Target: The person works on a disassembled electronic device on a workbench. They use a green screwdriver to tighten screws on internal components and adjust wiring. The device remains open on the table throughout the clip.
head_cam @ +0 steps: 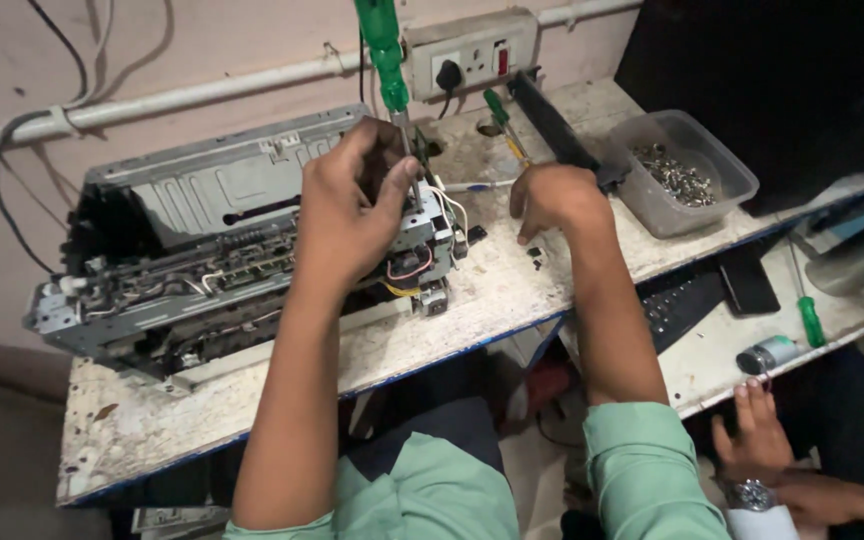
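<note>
Machine insides [222, 250], big and grey with the cover off, lie on the table [152, 420] under my left hand [352, 215], close so I can reach in. My left hand pinches the green screwdriver [384, 50] by its metal stem, holding it straight up over the machine's corner. My right hand [557, 200], just beside, rests curled on the table. Past it, a clear tub [732, 175] keeps small screws [677, 175] together.

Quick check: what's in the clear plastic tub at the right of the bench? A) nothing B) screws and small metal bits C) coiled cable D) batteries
B: the clear plastic tub holds a pile of small shiny metal screws, lying past the right hand on the bench.
</note>
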